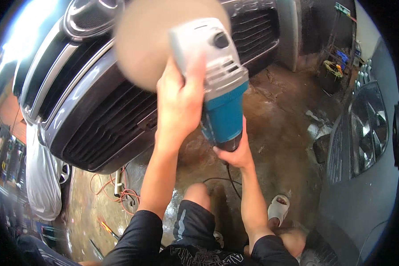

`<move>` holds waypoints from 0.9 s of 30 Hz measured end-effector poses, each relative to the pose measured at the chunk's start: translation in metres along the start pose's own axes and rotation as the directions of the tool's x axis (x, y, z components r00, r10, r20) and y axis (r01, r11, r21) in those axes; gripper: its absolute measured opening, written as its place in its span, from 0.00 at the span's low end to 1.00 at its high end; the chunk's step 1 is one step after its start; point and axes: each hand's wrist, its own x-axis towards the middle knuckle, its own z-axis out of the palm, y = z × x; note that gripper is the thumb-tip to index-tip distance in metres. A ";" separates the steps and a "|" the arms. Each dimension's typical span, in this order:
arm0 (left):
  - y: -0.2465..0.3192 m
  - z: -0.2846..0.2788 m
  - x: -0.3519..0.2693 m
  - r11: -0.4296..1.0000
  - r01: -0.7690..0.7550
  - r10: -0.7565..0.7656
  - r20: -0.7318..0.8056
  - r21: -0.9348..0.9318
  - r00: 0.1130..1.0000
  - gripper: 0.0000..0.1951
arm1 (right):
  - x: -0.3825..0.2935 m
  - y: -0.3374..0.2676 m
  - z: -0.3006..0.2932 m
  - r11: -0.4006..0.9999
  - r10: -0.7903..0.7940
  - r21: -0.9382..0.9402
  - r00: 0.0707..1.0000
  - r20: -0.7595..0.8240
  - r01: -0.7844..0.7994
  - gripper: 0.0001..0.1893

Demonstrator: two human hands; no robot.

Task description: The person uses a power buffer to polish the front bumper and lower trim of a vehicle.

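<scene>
My left hand (183,96) grips the silver gear housing of a blue power polisher (224,114), its thumb blurred on the casing. My right hand (234,151) holds the dark rear end of the tool, where a black cord hangs down. A broad round beige polishing pad (143,43), blurred, is at the tool's head. Behind and partly under the pad is a car's front bumper (83,109) with a dark slatted lower grille. Whether the pad touches the bumper cannot be told.
An orange cord (128,193) lies tangled on the wet-looking floor at lower left, near a white tube. White sheeting (41,173) covers part of the car's left side. Another grey car's front with a headlight (367,129) stands at the right. A black bucket (332,79) stands at the upper right.
</scene>
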 end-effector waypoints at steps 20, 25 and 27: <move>0.010 0.189 0.098 0.905 0.029 -0.124 0.198 0.425 0.972 0.44 | 0.059 -0.029 -0.124 0.960 0.018 0.280 0.991 -0.131 0.020 0.20; 0.009 0.196 0.097 0.895 0.000 -0.085 0.172 0.446 0.981 0.42 | 0.056 -0.030 -0.128 0.958 0.042 0.286 0.985 -0.167 0.007 0.18; 0.006 0.176 0.091 0.883 0.002 -0.099 0.182 0.469 0.978 0.44 | 0.050 -0.020 -0.120 0.946 0.056 0.325 0.989 -0.139 -0.008 0.21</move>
